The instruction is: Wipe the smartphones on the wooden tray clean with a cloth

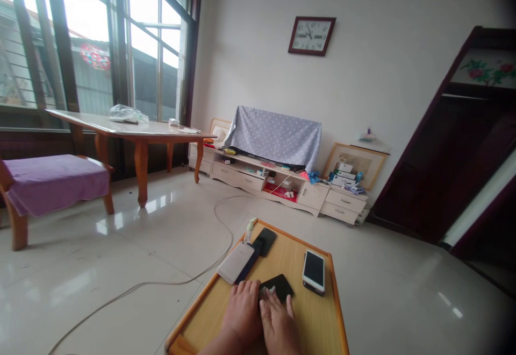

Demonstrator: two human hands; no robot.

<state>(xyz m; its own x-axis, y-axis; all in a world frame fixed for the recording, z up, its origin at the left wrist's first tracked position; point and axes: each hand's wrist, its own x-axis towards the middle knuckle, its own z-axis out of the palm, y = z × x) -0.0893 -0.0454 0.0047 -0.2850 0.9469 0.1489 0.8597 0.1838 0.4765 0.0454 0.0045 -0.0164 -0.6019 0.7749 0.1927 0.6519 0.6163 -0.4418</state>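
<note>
A black phone (pixel 279 287) lies on the wooden-topped small table (pixel 314 322) in front of me. My left hand (pixel 244 309) is at its left edge, fingers bent over and closed around that side. Over the phone's near part rests my right hand (pixel 279 320), its fingers pressing a small whitish cloth (pixel 267 291) against the dark surface. The cloth is mostly covered, so its size cannot be told. Beyond my left hand sit a silver phone (pixel 236 262) and a dark phone (pixel 266 241). To the right, a white-framed phone (pixel 313 269) lies on top of another dark one.
A small clear bottle with a pale green top (pixel 250 230) stands at the table's far left corner. A cable (pixel 177 282) runs across the tiled floor. Further off are a dining table (pixel 133 129), a purple-covered chair (pixel 56 180) and a low cabinet (pixel 242 178) with a draped cloth.
</note>
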